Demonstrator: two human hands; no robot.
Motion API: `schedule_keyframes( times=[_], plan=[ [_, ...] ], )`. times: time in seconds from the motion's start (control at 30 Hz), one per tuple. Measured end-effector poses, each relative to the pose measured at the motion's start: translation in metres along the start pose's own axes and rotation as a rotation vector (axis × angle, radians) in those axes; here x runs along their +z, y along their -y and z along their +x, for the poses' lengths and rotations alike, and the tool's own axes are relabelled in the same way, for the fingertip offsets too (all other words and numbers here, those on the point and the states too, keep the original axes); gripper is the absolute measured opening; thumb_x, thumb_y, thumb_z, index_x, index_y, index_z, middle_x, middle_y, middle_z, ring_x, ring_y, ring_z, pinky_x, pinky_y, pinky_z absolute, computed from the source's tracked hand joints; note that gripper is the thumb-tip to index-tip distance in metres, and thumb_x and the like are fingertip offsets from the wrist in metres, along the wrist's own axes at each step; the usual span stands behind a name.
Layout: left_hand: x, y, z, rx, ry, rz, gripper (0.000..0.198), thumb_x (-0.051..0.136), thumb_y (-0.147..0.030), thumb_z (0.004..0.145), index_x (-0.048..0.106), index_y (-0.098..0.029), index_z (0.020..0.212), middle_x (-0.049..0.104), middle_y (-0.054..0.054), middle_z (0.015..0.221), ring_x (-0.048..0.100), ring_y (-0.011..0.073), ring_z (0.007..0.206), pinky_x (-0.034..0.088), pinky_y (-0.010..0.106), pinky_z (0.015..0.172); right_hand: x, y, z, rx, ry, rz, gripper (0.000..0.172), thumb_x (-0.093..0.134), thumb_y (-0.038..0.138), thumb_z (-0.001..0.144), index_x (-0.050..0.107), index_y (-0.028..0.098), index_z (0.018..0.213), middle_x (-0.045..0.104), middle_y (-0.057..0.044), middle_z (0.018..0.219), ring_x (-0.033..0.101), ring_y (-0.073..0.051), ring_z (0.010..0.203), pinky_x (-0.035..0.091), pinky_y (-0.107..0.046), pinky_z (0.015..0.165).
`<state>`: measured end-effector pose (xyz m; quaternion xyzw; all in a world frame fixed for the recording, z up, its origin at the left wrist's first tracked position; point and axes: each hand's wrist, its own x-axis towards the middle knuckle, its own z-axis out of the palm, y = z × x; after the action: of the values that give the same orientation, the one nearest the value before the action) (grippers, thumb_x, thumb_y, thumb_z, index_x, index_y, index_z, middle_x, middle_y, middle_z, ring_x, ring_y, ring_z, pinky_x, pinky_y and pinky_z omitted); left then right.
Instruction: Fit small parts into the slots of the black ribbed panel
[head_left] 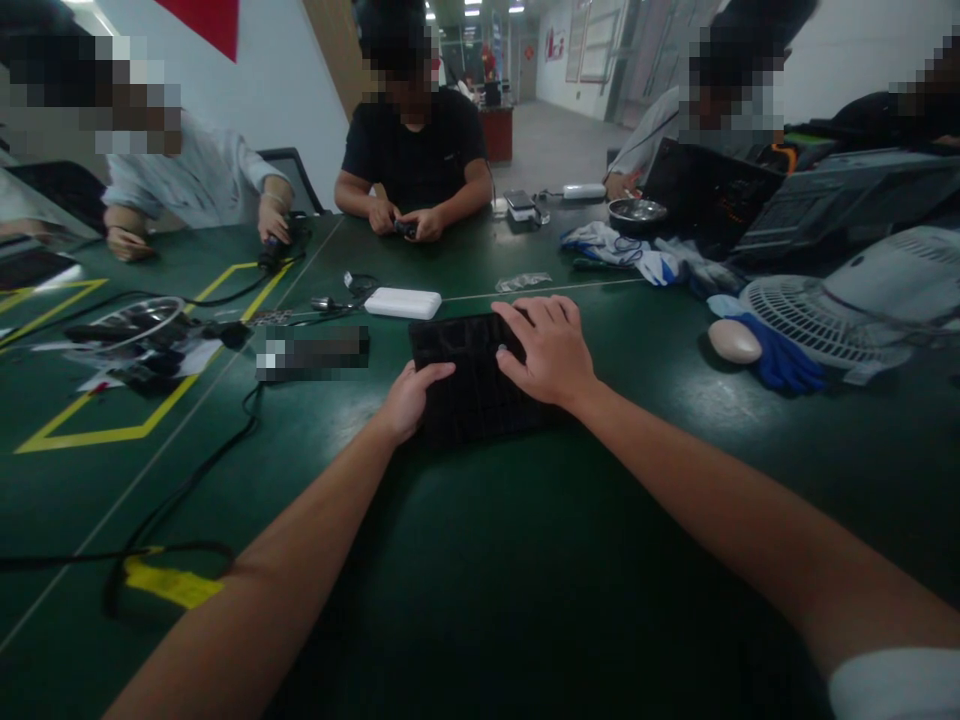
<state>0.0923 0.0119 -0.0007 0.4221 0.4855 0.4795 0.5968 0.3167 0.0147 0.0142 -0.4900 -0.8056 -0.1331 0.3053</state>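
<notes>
On the green table in front of me lies a flat black clutch bag point(469, 405) with a crocodile-like pattern. My left hand point(411, 402) grips its left edge, thumb on top and the other fingers hidden at the side or beneath. Across the bag's upper right part lies my right hand point(551, 350), fingers stretched and apart toward the far edge. Its thumb touches the surface beside a small shiny spot, possibly a clasp. Just beyond the bag is a white power bank point(403, 303) with a short cable.
To the left are a blurred-out dark item point(315, 353), black cables point(202, 455), yellow tape point(172, 583) and a wire basket point(135, 325). A white fan point(817, 310), blue glove point(787, 360) and beige mouse-like object point(734, 341) sit right. Several people sit around the table.
</notes>
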Motion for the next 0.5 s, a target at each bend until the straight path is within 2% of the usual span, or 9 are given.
schedule_keyframes(
  times=[0.3, 0.5],
  plan=[
    [-0.0007, -0.0016, -0.0033, 0.015, 0.038, 0.030, 0.046, 0.082, -0.033, 0.059, 0.076, -0.016, 0.101, 0.078, 0.010, 0.093, 0.075, 0.0356, 0.098, 0.057, 0.053, 0.100, 0.0025, -0.0013, 0.0007, 0.002, -0.019, 0.021, 0.055, 0.043, 0.048, 0.099, 0.055, 0.019, 0.145, 0.062, -0.012, 0.132, 0.050, -0.031, 0.123, 0.025, -0.049, 0.115],
    [-0.0029, 0.0003, -0.0025, 0.020, -0.010, 0.045, 0.042, 0.081, -0.030, 0.057, 0.074, -0.015, 0.096, 0.077, 0.010, 0.090, 0.075, 0.0350, 0.094, 0.061, 0.050, 0.093, -0.0023, -0.0009, 0.0017, -0.009, 0.021, 0.031, 0.060, 0.050, 0.046, 0.093, 0.052, 0.018, 0.146, 0.060, -0.013, 0.133, 0.048, -0.032, 0.125, 0.024, -0.050, 0.115]
  ],
)
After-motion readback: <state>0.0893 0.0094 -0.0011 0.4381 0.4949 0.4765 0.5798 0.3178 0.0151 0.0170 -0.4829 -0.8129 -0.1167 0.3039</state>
